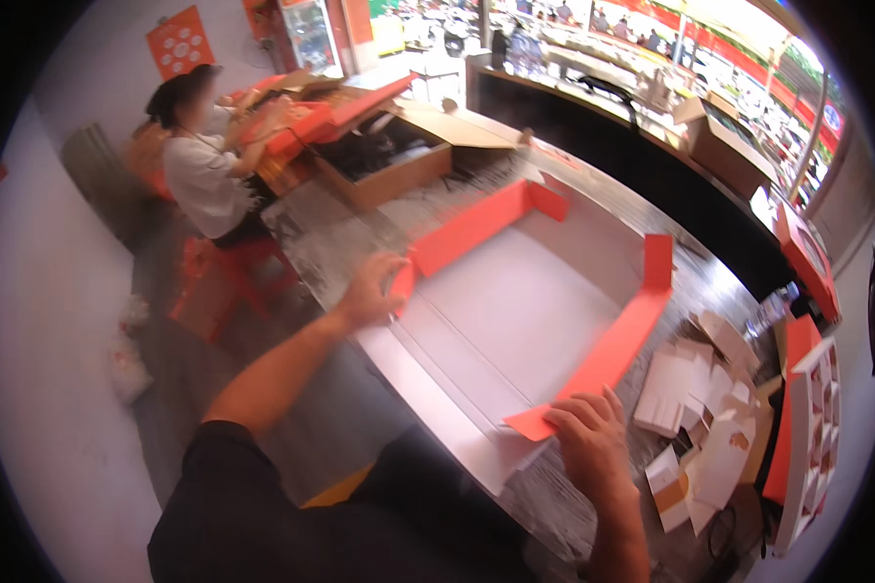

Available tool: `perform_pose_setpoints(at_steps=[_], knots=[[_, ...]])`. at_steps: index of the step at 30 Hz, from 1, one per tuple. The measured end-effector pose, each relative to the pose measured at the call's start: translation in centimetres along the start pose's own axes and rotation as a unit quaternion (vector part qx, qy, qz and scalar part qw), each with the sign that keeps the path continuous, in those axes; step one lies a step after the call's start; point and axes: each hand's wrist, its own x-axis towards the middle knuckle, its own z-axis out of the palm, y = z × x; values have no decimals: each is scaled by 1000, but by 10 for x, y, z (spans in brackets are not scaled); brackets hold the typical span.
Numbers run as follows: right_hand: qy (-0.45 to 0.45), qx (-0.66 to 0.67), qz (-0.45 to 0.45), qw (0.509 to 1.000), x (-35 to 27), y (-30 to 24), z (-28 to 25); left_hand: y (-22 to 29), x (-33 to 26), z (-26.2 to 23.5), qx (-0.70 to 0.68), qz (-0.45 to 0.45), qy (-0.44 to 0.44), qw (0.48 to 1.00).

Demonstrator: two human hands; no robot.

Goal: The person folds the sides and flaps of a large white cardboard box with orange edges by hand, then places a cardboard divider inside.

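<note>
A large flat cardboard box (515,311), white inside with orange side walls, lies part-folded on the table in front of me. Its left and right walls stand up, and small orange flaps stick out at their ends. With its fingers curled and pinching, my left hand (369,291) holds the orange end flap (402,284) at the near left corner. My right hand (593,437) grips the near right corner, its fingers bent over the orange flap (530,423) there. The near white panel (437,389) of the box lies flat toward me, over the table's edge.
Torn white and brown cardboard pieces (700,398) lie to the right, beside a white tray-like carton (815,447). Beyond the box stands an open brown carton (384,180) with dark things inside. At the far left a person (199,165) handles orange boxes (297,126).
</note>
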Motion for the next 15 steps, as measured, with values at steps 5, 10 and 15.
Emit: perform_pose_setpoints(at_steps=[5,10,15], knots=[[11,-39,37,998,-6,16,-16,29,-17,25,25,30,54,998],[-18,-16,81,996,-8,19,-19,49,-45,9,59,34,44,997],[-62,-7,107,992,-5,4,-36,72,-82,4,46,-6,20,999]])
